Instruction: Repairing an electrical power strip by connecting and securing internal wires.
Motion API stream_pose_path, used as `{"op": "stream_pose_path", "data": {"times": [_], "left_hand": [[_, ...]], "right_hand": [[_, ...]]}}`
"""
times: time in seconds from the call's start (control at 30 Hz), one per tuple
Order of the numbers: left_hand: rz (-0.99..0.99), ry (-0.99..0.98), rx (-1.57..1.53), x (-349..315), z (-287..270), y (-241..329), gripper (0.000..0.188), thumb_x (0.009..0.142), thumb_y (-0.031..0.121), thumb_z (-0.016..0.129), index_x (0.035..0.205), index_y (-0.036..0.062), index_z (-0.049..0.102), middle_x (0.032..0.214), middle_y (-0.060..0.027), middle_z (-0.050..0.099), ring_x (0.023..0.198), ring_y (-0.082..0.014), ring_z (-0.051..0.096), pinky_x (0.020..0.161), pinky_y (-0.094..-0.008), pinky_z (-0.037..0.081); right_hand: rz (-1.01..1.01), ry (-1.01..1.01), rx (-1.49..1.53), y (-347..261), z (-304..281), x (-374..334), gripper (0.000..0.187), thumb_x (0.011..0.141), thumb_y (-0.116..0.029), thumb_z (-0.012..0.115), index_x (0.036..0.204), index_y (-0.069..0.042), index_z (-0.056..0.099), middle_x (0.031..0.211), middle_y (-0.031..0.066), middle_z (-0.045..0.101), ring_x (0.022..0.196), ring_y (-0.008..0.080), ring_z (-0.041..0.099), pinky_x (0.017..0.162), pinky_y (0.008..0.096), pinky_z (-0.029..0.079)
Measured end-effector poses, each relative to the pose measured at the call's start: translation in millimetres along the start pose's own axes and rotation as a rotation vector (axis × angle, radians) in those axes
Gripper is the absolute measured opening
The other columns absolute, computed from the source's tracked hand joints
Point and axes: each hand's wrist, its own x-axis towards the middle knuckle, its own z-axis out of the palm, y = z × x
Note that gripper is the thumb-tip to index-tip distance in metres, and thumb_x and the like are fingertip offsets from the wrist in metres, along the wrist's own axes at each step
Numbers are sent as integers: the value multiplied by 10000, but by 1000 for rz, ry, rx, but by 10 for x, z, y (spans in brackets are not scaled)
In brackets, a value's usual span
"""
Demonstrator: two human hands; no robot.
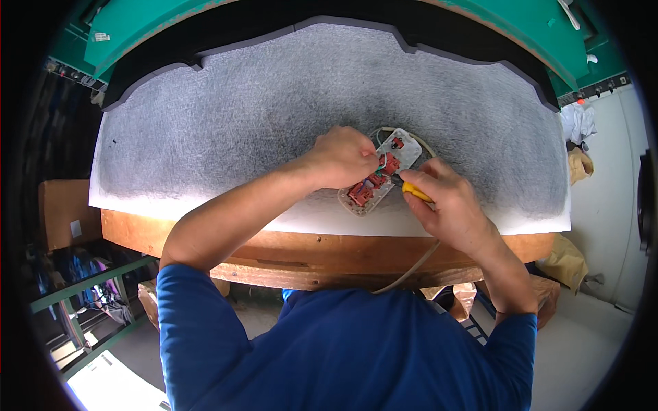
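Yellow-handled tool held at an opened power strip

Right hand closed around the tool, at the strip's right side; left hand at the strip's left edge, fingers bunched by its thin wires, whether gripping one I cannot tell; red socket modules sit inside the strip; pale cable runs below it, towards the wearer; scuffed grey worktop lies under it.

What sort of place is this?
Probably a workshop: a scuffed, wood-edged workbench, an opened white casing with red parts inside, and a yellow-handled tool in the right hand.
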Motion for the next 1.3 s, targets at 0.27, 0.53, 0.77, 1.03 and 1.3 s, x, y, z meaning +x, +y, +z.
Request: {"op": "stream_pose_path", "data": {"times": [0.27, 0.53, 0.77, 1.03, 1.3], "left_hand": [[84, -35, 3, -34, -23, -58, 196, 803, 96, 654, 946, -6, 740, 890, -147, 732, 852, -206, 691, 797, -329, 535], [110, -24, -45, -77, -28, -82, 179, 814, 62, 673, 965, -4, 743, 945, -173, 726, 898, -233, 690, 829, -329, 529], [143, -17, -38, -105, -20, -100, 178, 822, 71, 689, 980, 15, 747, 1006, -183, 705, 997, -282, 657, 904, -352, 509], [191, 56, -10, -140, 30, -130, 185, 831, 72, 695, 1009, 34, 731, 1046, -161, 675, 1056, -295, 616, 934, -380, 490], [199, -39, -1, -118, -70, -121, 224, 840, 91, 705, 1059, 46, 719, 1053, -158, 673, 1073, -304, 602, 944, -387, 483]], "right_hand": [[-55, 22, -169, -21, 129, -46, 283, 802, -44, 725, 1081, -26, 681, 916, 140, 605, 728, 320, 659, 624, 411, 556], [50, 52, 123, 43, -23, -131, 334, 791, -11, 739, 1118, -36, 672, 934, 168, 627, 771, 347, 665, 653, 401, 541], [35, -11, 146, 67, 34, -46, 342, 786, -7, 744, 1118, -36, 668, 952, 161, 629, 783, 349, 666, 672, 409, 544], [-44, 62, -239, -49, 306, -85, 196, 845, -66, 656, 1023, -29, 581, 915, 164, 571, 640, 351, 633, 551, 423, 557], [72, 70, 234, 157, 371, -96, 308, 816, -3, 679, 1089, -52, 546, 952, 169, 566, 873, 395, 628, 691, 467, 545]]}}
